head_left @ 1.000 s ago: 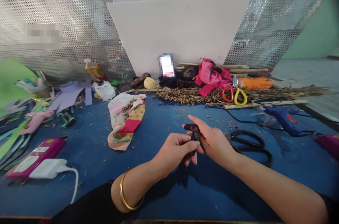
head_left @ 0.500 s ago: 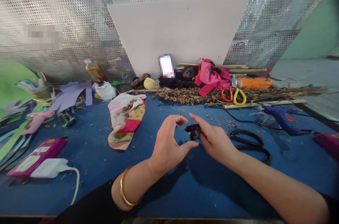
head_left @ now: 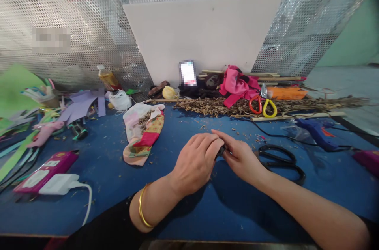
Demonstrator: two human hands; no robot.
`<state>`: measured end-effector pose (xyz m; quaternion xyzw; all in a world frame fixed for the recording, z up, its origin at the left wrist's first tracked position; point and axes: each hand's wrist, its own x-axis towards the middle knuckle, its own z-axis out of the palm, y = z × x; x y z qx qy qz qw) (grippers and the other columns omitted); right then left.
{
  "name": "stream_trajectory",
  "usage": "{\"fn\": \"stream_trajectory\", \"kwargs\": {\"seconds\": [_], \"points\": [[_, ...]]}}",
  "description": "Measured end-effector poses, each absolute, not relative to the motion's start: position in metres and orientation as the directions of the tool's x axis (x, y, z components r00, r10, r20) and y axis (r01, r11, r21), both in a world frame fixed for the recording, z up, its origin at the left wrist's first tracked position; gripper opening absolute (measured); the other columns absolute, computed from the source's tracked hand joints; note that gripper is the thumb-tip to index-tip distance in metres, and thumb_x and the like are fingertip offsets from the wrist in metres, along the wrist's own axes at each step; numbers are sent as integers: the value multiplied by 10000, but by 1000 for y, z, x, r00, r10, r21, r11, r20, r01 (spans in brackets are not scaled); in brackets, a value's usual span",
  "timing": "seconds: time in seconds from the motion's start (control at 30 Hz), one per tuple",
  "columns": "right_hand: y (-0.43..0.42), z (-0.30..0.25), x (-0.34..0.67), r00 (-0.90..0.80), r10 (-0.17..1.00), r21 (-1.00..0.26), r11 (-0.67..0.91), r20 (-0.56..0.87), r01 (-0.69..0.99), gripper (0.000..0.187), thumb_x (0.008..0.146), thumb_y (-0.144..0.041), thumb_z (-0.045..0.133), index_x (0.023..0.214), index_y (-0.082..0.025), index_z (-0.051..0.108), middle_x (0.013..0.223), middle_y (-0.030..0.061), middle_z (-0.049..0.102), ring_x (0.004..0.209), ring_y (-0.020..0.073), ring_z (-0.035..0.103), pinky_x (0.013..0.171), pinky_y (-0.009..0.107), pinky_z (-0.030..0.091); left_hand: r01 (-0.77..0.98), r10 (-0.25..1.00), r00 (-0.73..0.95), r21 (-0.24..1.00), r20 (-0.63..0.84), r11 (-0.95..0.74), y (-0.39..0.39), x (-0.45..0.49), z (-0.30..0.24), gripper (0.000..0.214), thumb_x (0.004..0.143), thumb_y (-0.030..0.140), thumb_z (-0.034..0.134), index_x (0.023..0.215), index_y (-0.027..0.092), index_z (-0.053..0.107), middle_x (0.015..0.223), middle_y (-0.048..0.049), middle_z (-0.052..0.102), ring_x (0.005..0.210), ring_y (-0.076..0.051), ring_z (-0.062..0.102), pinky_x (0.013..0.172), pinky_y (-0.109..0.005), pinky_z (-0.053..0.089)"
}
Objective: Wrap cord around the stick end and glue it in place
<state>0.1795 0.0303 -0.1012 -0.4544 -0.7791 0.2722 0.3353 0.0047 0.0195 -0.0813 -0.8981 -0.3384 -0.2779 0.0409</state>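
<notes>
Over the middle of the blue table, my left hand is curled around a small black piece, its fingers hiding most of it. From the other side my right hand pinches the same piece between its fingers. It looks soft, like cloth, but I cannot make out its exact kind. Beside my right wrist lie scissors with large black handles. To the left of my hands rests a patchwork cloth with dried plant bits on it.
Dried plant stalks lie along the back, with pink fabric and red-and-yellow-handled scissors. A lit phone leans against a white board. At right is a blue glue gun; at left a purple power strip and a pink glue gun.
My left hand's fingers were apart beside the black piece; now they have closed over it. My right hand keeps its hold. The whole view has shifted slightly.
</notes>
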Motion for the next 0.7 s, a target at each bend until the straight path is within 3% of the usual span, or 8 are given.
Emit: {"fn": "stream_trajectory", "kwargs": {"seconds": [0.17, 0.4, 0.57, 0.7], "points": [[30, -101, 178, -343, 910, -763, 389, 232, 516, 501, 856, -172, 433, 1355, -172, 470, 1108, 85, 700, 1038, 225, 656, 908, 375, 517, 639, 565, 624, 64, 540, -767, 21, 4, -78, 199, 924, 162, 440, 1094, 146, 542, 1077, -76, 646, 993, -200, 565, 920, -345, 448], [27, -95, 178, -358, 909, -706, 397, 214, 586, 569, 819, -141, 393, 1386, -120, 441, 1039, 109, 716, 911, 234, 685, 793, 368, 536, 599, 491, 598, 54, 634, -799, 22, 0, -74, 147, 911, 182, 477, 960, 181, 616, 954, -41, 696, 867, -177, 618, 790, -313, 484], [28, -92, 181, -395, 887, -620, 452, 238, 642, 570, 834, -160, 373, 1397, -84, 422, 1024, 138, 718, 877, 245, 694, 750, 363, 539, 529, 494, 484, 208, 723, -823, 22, -2, -73, 123, 893, 180, 535, 927, 192, 653, 858, -32, 710, 778, -143, 632, 726, -279, 493], [25, -93, 186, -442, 838, -448, 544, 319, 709, 626, 806, -123, 384, 1429, -65, 357, 849, 117, 729, 716, 245, 688, 629, 348, 530, 425, 461, 462, 266, 758, -865, 18, 2, -71, 131, 836, 129, 599, 934, 187, 664, 832, -35, 727, 776, -145, 643, 747, -284, 501]]}}
